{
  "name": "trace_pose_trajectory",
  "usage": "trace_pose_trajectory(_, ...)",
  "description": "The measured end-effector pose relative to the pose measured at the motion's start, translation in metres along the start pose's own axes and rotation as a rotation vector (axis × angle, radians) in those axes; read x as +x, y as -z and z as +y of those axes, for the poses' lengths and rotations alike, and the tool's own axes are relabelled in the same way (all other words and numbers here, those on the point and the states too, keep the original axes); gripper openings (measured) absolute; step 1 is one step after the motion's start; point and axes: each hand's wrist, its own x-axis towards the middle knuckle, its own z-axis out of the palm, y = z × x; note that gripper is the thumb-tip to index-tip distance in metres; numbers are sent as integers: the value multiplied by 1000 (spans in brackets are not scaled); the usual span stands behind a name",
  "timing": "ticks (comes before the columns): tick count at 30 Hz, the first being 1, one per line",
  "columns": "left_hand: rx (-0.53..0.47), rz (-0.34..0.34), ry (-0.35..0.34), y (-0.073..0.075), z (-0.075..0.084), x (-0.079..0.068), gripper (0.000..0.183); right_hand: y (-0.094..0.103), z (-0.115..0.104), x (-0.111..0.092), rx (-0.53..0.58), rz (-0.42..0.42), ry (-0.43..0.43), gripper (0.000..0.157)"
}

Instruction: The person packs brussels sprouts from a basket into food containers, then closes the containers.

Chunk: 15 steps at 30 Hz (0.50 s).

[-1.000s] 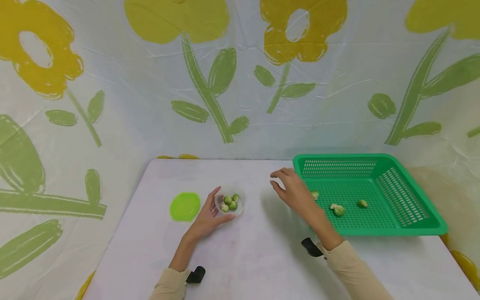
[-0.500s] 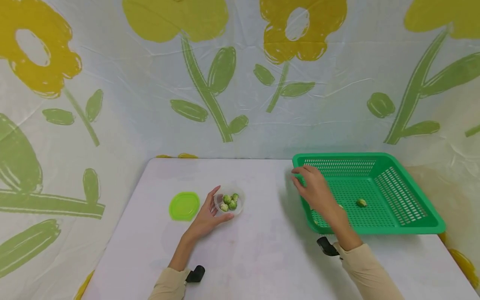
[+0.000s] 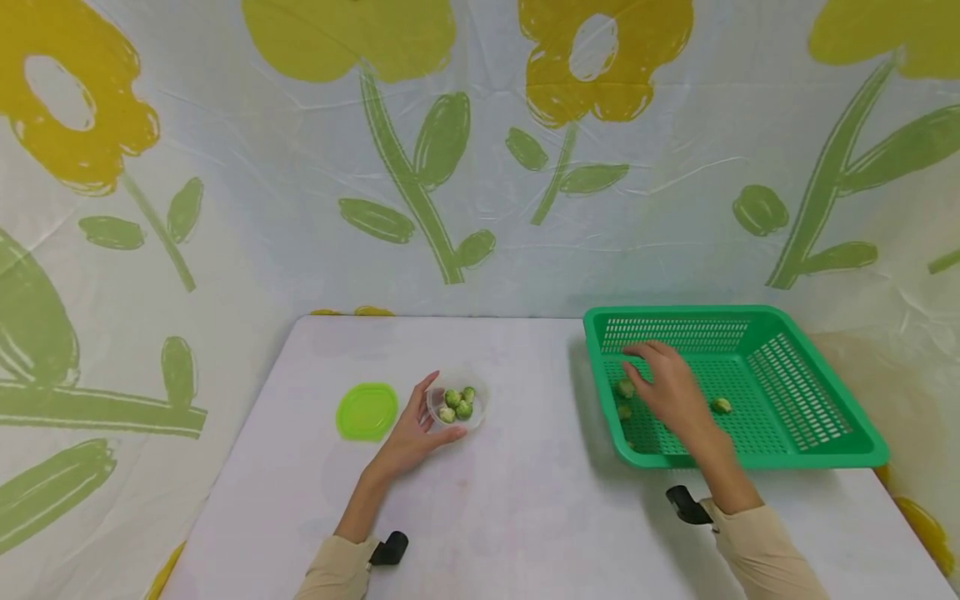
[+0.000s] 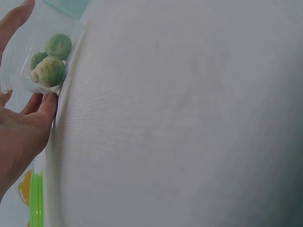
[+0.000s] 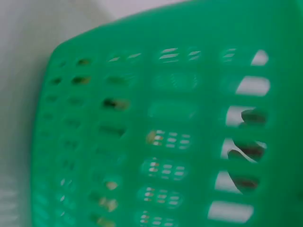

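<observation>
In the head view my left hand holds a small clear plastic tub by its side, thumb in front and fingers behind. Several Brussels sprouts lie in that tub; the left wrist view shows the tub from the side with a sprout near its base. My right hand is over the green basket, fingers loosely bent, nothing visible between them. Beside it inside the basket are a sprout and another partly hidden by the wall. The basket's slotted wall fills the right wrist view, hiding the hand.
A bright green lid lies on the white table left of the tub. Farther right in the basket sits a single sprout. A flower-patterned sheet rises behind the table.
My right hand has moved right, from beside the basket's left rim to over its inside. My left hand and the tub have stayed in place.
</observation>
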Motion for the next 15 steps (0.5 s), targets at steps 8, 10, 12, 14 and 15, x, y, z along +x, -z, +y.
trace_pose_trajectory(8, -12, -3, 1, 0, 2, -1, 105, 6, 19, -16, -28, -67, -52, 21)
trace_pose_trajectory(10, -10, -3, 1, -1, 3, -1, 105, 7, 23, -19, -33, -77, -59, 22)
trace_pose_trajectory(12, -12, -2, 0, -1, 4, -2, 105, 7, 26, -22, -37, -89, -66, 22)
trace_pose_trajectory(14, -12, -2, -1, -1, 4, -2, 106, 8, 29, -24, -42, -106, -71, 22)
trace_pose_trajectory(15, -14, -1, -2, -1, 4, -2, 106, 8, 30, -25, -46, -116, -75, 22)
